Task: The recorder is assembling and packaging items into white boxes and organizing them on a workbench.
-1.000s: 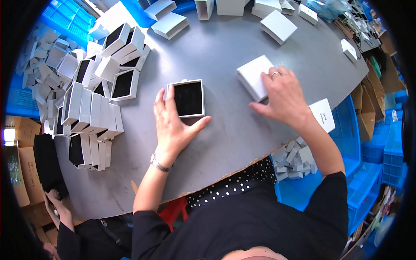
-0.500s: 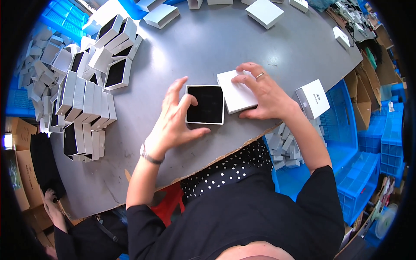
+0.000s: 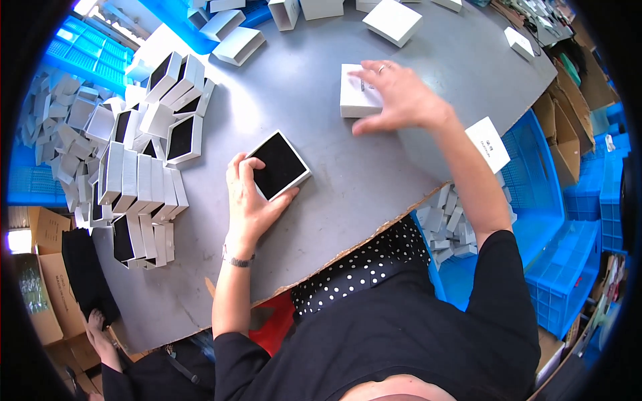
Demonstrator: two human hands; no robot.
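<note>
A shallow white box tray with a black lining (image 3: 279,166) is in my left hand (image 3: 249,200). The fingers curl over its left edge and the thumb lies along its lower side. Further right and farther off on the grey table, a white box (image 3: 358,100) rests with its printed face up. My right hand (image 3: 404,100) reaches over the right side of this box, thumb and fingers spread apart. The fingertips are over its top edge and the thumb is in front of it; whether they touch is hard to see.
White boxes with black linings (image 3: 144,177) stand stacked on the left. Several white box sleeves (image 3: 241,47) lie along the far edge. A blue crate (image 3: 535,174) with small white boxes is at the right. Another person's hand (image 3: 98,327) shows at lower left.
My left hand has moved the black-lined tray left and turned it. My right hand has carried the white box away from the tray to a farther place, and its fingers have spread.
</note>
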